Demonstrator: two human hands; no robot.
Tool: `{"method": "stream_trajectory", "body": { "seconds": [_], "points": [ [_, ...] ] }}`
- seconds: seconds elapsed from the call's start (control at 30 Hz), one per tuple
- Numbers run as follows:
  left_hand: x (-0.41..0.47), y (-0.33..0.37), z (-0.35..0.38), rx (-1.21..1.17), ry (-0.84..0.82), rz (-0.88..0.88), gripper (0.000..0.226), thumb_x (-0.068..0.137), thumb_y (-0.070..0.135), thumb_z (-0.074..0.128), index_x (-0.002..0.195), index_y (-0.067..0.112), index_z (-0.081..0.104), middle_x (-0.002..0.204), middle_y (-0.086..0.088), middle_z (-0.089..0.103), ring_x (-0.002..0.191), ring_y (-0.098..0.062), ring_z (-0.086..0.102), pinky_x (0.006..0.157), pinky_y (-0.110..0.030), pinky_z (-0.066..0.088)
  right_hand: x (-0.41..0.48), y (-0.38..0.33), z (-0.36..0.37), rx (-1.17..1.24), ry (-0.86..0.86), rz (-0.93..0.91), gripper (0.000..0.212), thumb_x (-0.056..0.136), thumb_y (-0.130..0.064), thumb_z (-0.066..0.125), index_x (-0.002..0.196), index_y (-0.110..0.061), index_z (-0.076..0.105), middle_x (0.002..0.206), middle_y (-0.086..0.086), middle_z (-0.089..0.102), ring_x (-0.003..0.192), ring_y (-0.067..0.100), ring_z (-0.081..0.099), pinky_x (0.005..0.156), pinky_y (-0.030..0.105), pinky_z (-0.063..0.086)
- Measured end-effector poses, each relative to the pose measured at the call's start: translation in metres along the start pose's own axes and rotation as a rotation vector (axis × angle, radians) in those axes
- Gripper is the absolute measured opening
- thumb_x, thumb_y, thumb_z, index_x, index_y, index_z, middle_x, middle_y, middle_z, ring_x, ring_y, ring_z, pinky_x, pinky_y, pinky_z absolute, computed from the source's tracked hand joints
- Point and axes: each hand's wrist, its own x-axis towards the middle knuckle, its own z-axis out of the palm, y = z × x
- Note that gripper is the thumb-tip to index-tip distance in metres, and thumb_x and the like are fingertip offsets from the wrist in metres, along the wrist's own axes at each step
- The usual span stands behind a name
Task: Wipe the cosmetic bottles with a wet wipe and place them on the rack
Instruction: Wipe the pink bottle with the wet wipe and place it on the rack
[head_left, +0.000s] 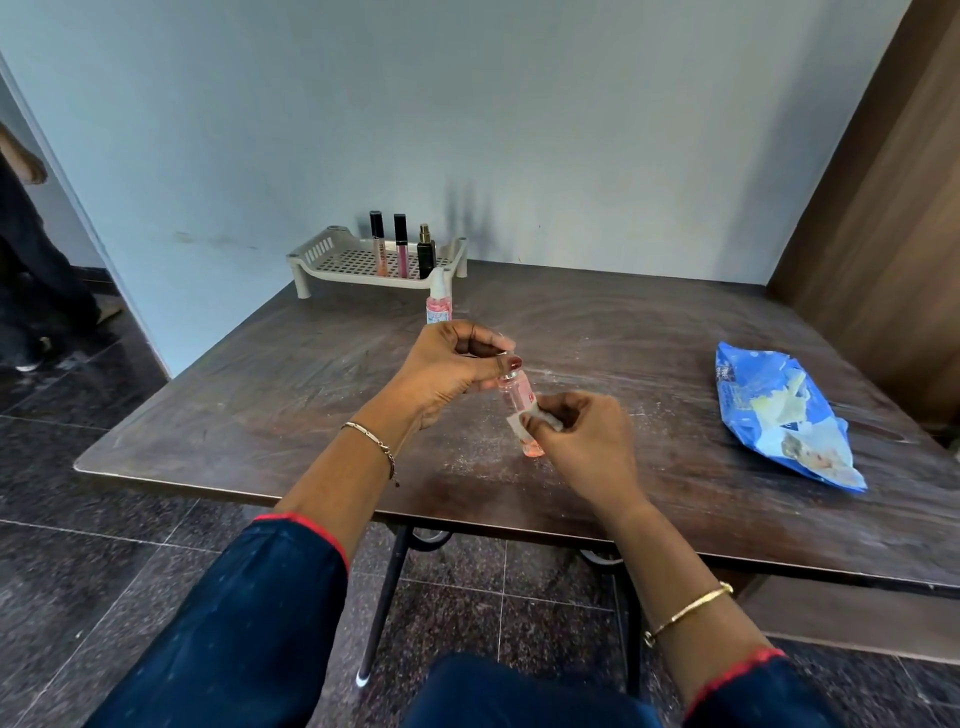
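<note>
Between both hands, the left hand (457, 364) pinches the pink bottle (519, 405) cap; the right hand (576, 431) presses a wipe (524, 423) around it. Probably wet glass could slip out.

Plain home room: dark table (623, 322), cosmetics rack (316, 253), tiled floor (78, 545), bare wall (519, 104).

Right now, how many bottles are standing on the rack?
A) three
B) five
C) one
A: a peach lip gloss tube, a pink lip gloss tube and a black perfume bottle stand on the rack; the pink spray bottle stands on the table in front.
</note>
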Motion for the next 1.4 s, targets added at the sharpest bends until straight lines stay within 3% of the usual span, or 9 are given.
{"method": "stream_trajectory", "body": {
  "seconds": [0.07, 0.2, 0.33, 0.53, 0.8, 0.9, 1.07, 1.27, 1.4],
  "points": [
    [0.001, 0.000, 0.001, 0.002, 0.002, 0.004, 0.019, 0.074, -0.007, 0.072, 0.092, -0.004, 0.066, 0.076, -0.002, 0.071, 0.068, -0.008, 0.070, 0.058, -0.017, 0.054, 0.007, -0.009, 0.004, 0.041, 0.039, -0.033, 0.022, 0.077, -0.022, 0.078, 0.098, -0.019, 0.074, 0.084, -0.011, 0.073, 0.074, -0.003, 0.065, 0.074, 0.020, 0.056],
    [0.004, -0.002, -0.002, 0.017, 0.006, 0.006, 0.017, 0.074, -0.005, 0.074, 0.088, 0.000, 0.068, 0.071, -0.001, 0.072, 0.068, -0.010, 0.071, 0.060, -0.021, 0.057, 0.011, -0.012, 0.012, 0.009, 0.071, -0.082, 0.030, 0.078, -0.024, 0.077, 0.107, -0.018, 0.072, 0.092, -0.011, 0.073, 0.074, -0.007, 0.063, 0.073, 0.011, 0.052],
    [0.006, -0.005, -0.006, 0.020, 0.009, 0.005, 0.019, 0.074, -0.003, 0.074, 0.091, 0.001, 0.068, 0.080, -0.003, 0.072, 0.074, -0.011, 0.071, 0.064, -0.022, 0.058, -0.002, 0.003, 0.008, -0.074, 0.005, -0.051, 0.032, 0.079, -0.023, 0.077, 0.109, -0.015, 0.070, 0.097, -0.005, 0.073, 0.079, 0.001, 0.065, 0.078, 0.023, 0.056],
    [0.007, -0.010, -0.001, -0.036, -0.025, 0.021, 0.019, 0.074, -0.005, 0.073, 0.089, 0.007, 0.069, 0.083, -0.004, 0.073, 0.079, -0.013, 0.071, 0.072, -0.027, 0.059, -0.022, 0.020, -0.002, -0.201, -0.003, 0.016, 0.026, 0.079, -0.029, 0.076, 0.102, -0.019, 0.073, 0.095, -0.008, 0.073, 0.082, 0.003, 0.064, 0.072, 0.016, 0.046],
    [0.004, -0.009, 0.000, -0.027, -0.015, 0.054, 0.019, 0.072, -0.005, 0.074, 0.086, 0.009, 0.072, 0.086, -0.005, 0.075, 0.090, -0.022, 0.069, 0.087, -0.040, 0.054, -0.002, 0.003, 0.004, 0.088, -0.053, 0.045, 0.020, 0.082, -0.015, 0.072, 0.102, -0.018, 0.073, 0.093, -0.008, 0.073, 0.083, 0.001, 0.066, 0.085, 0.027, 0.054],
    [0.003, -0.010, 0.002, -0.039, -0.032, 0.101, 0.022, 0.073, -0.009, 0.072, 0.088, 0.007, 0.071, 0.084, -0.003, 0.075, 0.083, -0.014, 0.071, 0.077, -0.029, 0.058, 0.010, -0.009, 0.007, 0.270, -0.033, 0.057, 0.016, 0.087, -0.010, 0.066, 0.099, -0.016, 0.074, 0.089, -0.006, 0.074, 0.086, 0.008, 0.068, 0.088, 0.036, 0.055],
    [0.002, -0.016, 0.007, -0.060, 0.003, 0.161, 0.024, 0.073, -0.011, 0.070, 0.091, 0.005, 0.070, 0.082, -0.001, 0.075, 0.081, -0.013, 0.071, 0.072, -0.025, 0.058, 0.007, -0.005, 0.015, 0.394, 0.016, 0.065, 0.023, 0.089, -0.008, 0.063, 0.111, -0.011, 0.069, 0.099, -0.004, 0.072, 0.094, 0.008, 0.067, 0.090, 0.028, 0.053],
    [0.009, -0.017, 0.010, -0.116, 0.015, 0.160, 0.024, 0.073, -0.013, 0.070, 0.092, 0.003, 0.069, 0.085, -0.001, 0.075, 0.086, -0.015, 0.070, 0.082, -0.032, 0.057, -0.005, 0.024, 0.022, 0.283, -0.073, 0.138, 0.022, 0.087, -0.009, 0.066, 0.109, -0.012, 0.070, 0.099, -0.005, 0.072, 0.093, 0.008, 0.067, 0.094, 0.038, 0.052],
    [0.013, -0.018, 0.015, -0.136, 0.029, 0.144, 0.024, 0.074, -0.014, 0.069, 0.092, 0.003, 0.069, 0.083, -0.001, 0.075, 0.084, -0.013, 0.070, 0.078, -0.029, 0.057, 0.007, 0.014, 0.018, 0.325, -0.022, 0.116, 0.022, 0.087, -0.009, 0.067, 0.108, -0.013, 0.070, 0.098, -0.003, 0.073, 0.092, 0.010, 0.068, 0.091, 0.037, 0.054]
  ]
}}
